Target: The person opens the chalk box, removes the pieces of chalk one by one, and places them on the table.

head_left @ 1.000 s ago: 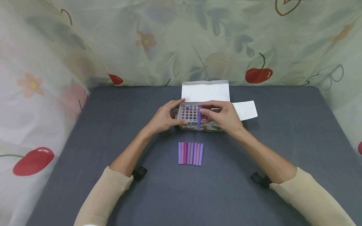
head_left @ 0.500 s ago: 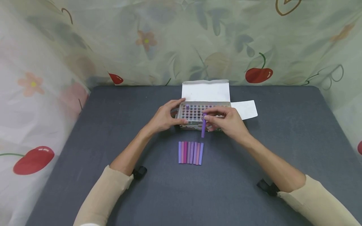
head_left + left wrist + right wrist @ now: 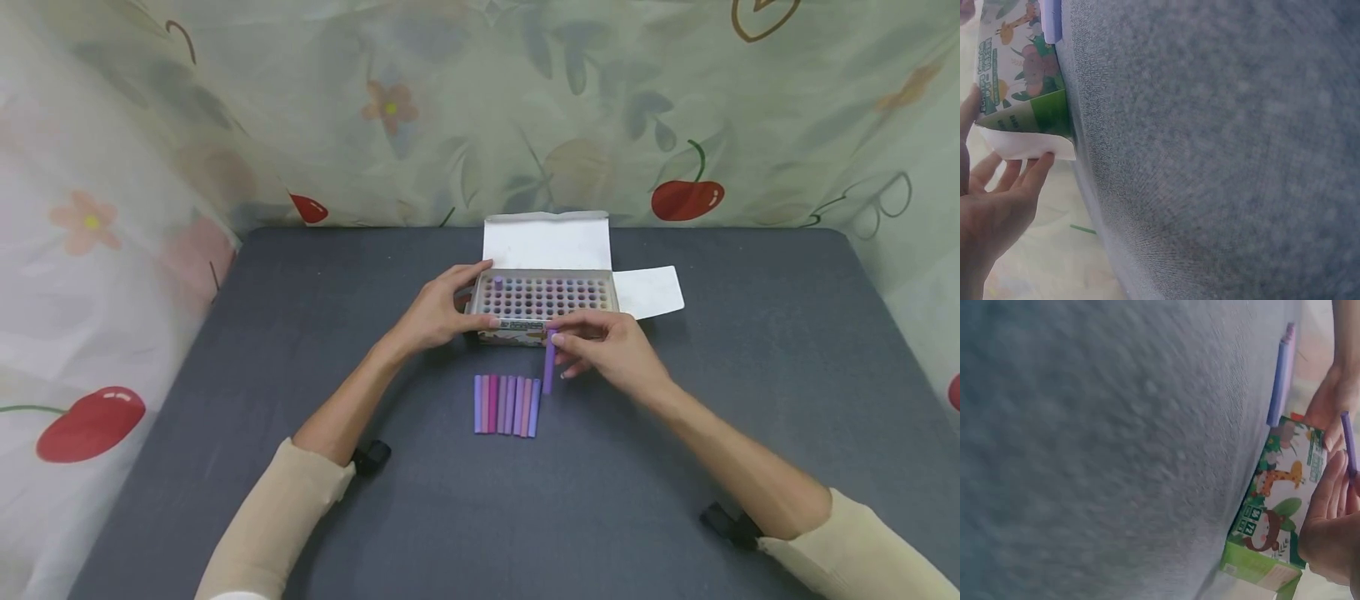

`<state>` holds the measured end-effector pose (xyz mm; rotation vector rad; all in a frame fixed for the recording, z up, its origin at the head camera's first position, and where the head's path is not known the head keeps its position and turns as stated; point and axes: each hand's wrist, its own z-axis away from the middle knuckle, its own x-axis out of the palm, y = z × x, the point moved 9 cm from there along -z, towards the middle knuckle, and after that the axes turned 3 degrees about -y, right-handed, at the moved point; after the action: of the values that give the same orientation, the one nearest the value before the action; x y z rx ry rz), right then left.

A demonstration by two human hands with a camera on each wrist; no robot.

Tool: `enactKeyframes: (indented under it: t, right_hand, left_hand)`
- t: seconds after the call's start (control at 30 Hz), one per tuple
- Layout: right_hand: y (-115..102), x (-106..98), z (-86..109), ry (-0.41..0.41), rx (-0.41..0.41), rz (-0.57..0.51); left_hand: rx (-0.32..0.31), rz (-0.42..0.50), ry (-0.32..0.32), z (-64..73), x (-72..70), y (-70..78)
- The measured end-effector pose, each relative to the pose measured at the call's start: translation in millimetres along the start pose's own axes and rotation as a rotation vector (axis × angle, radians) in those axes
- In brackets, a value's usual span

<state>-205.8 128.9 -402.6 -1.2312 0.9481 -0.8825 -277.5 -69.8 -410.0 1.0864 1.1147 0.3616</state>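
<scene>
A cardboard box [image 3: 517,335] printed with cartoon animals holds an inner tray of many round holes. My left hand [image 3: 438,312] grips its left end, thumb at the front edge and fingers behind. In the left wrist view, those fingers touch a white flap [image 3: 1025,145]. Between thumb and fingers, my right hand [image 3: 618,350] pinches a purple chalk stick [image 3: 549,367], nearly upright, just in front of the box. Left of it, several pink and purple chalk sticks [image 3: 506,406] lie side by side on the table. One purple stick [image 3: 498,283] pokes up from a back-left hole.
The box's white lid [image 3: 547,242] stands folded back behind it, and a white side flap [image 3: 648,292] sticks out to the right. The dark grey table [image 3: 360,275] ends at a patterned curtain [image 3: 480,117] at the back.
My right hand has drawn the purple chalk stick from above the tray toward me and slightly right, uncovering more holes. The left hand stays on the box.
</scene>
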Motion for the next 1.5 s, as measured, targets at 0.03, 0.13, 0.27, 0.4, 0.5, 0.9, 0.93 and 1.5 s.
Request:
enactKeyframes:
  t: [0.03,0.13,0.27,0.4,0.5,0.9,0.93,1.5]
  right_hand:
    - [2.2,0.8,1.3,-0.003,0.006,0.0]
    - [9.4,3.2,5.0,-0.007,0.028,-0.014]
    - [21.6,6.1,9.5,-0.012,0.065,-0.045]
    - [32.3,10.2,15.6,-0.021,0.096,-0.064]
    - [40.4,14.0,18.9,-0.027,0.136,-0.084]
    - [70.6,16.9,23.8,-0.026,0.278,-0.145]
    - [71.5,17.4,23.7,-0.027,0.281,-0.149]
    - [78.9,18.5,19.9,-0.022,0.319,-0.134]
  left_hand:
    - [0.002,-0.002,-0.001,0.1,-0.1,-0.1]
    - [0.003,-0.002,0.001,-0.2,0.0,-0.6]
    - [0.004,-0.008,0.001,0.0,0.0,-0.3]
    - [0.004,-0.027,-0.001,0.5,0.8,-0.2]
    - [0.002,-0.034,-0.001,1.1,1.3,-0.5]
    - [-0.025,-0.03,-0.01,-0.2,2.6,-2.9]
    - [-0.026,-0.03,-0.011,-0.2,2.5,-2.9]
    - [-0.029,-0.027,-0.031,0.9,0.4,-1.3]
